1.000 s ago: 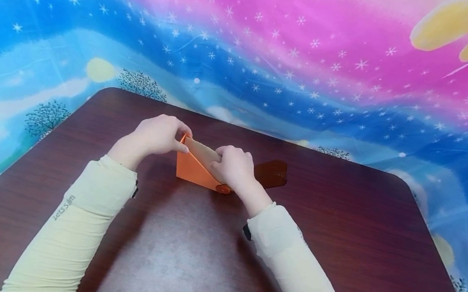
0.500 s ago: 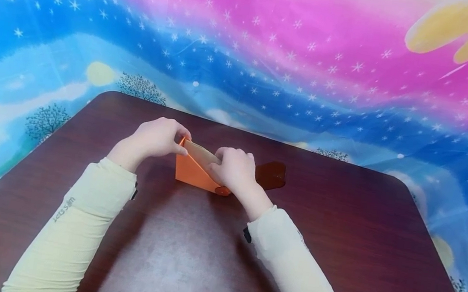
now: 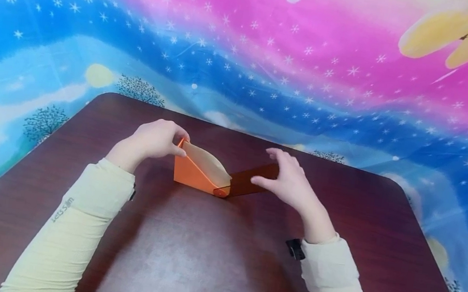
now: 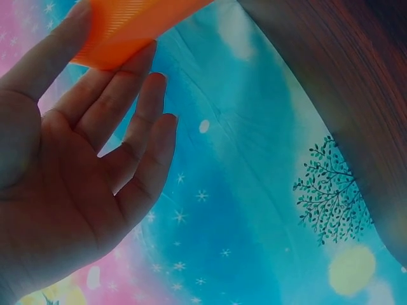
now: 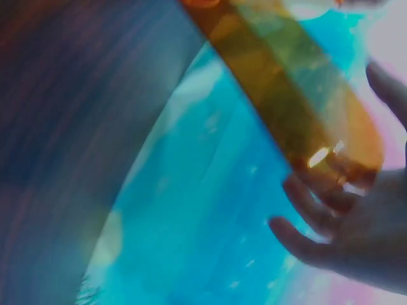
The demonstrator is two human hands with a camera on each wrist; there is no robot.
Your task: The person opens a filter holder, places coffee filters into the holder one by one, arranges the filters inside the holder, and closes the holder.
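An orange wedge-shaped box (image 3: 193,172) stands on the table, with a tan rounded sheet like a coffee filter (image 3: 207,161) showing upright inside. My left hand (image 3: 149,138) pinches the box's raised left corner. In the left wrist view, thumb and fingertips press either side of the orange wall (image 4: 137,28), whose inside is ribbed. A see-through amber lid (image 3: 244,181) is swung out to the right from a round hinge (image 3: 220,192). My right hand (image 3: 291,180) is spread at the lid's far end; in the right wrist view its fingers lie by the amber lid (image 5: 273,89).
The dark wooden table (image 3: 185,257) has rounded far corners. Behind it hangs a pink and blue cloth (image 3: 244,59) printed with snowflakes and trees. A black clip (image 3: 295,249) sits at the right sleeve's cuff.
My right hand has let go of the tan sheet and moved right to the amber lid, its fingers spreading. The sheet now shows in full. My left hand stays on the box.
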